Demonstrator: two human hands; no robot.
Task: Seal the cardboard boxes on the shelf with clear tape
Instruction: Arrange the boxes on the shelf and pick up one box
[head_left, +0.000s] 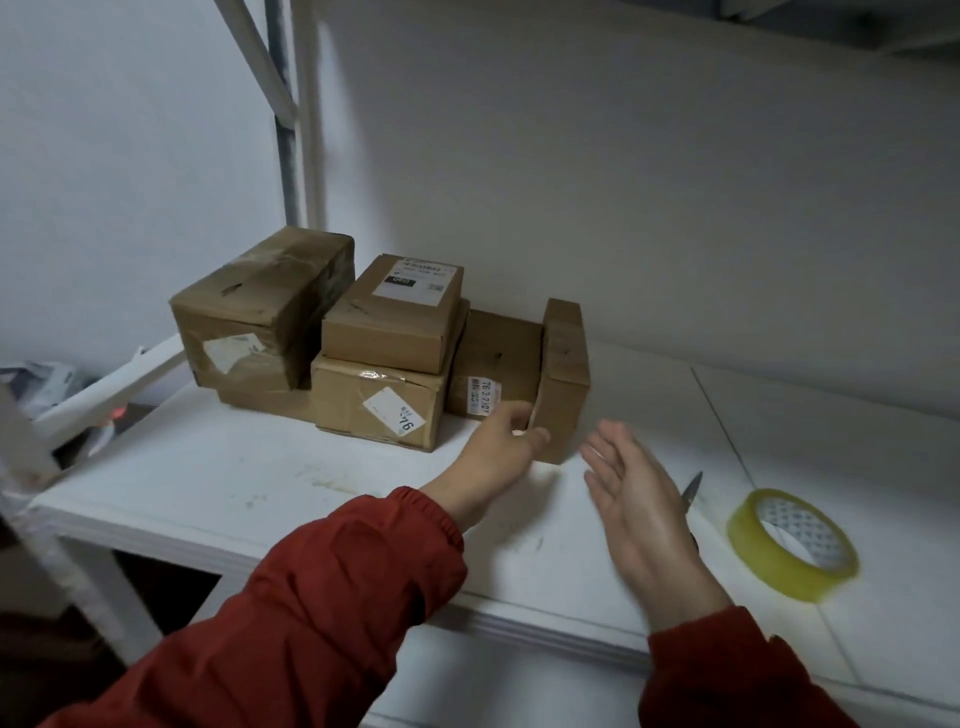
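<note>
I judge sealing not yet begun: the tape (793, 545) lies unused on the shelf (260, 483). Left of the tape the right hand (644, 499) hovers spread; farther left the left hand (506, 441) seems to pinch an upright box (563, 379) beside the stack (384, 364).

white label (396, 413) reading "76" on the bottom box (343, 395), small label (479, 396) reading roughly "76 3 2 07" on the low box (501, 348) beside it, printed label (418, 280) on the top box (384, 332) too blurred to read

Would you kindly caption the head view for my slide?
Left hand grips the upright box; right hand open near tape roll and blade.
</note>
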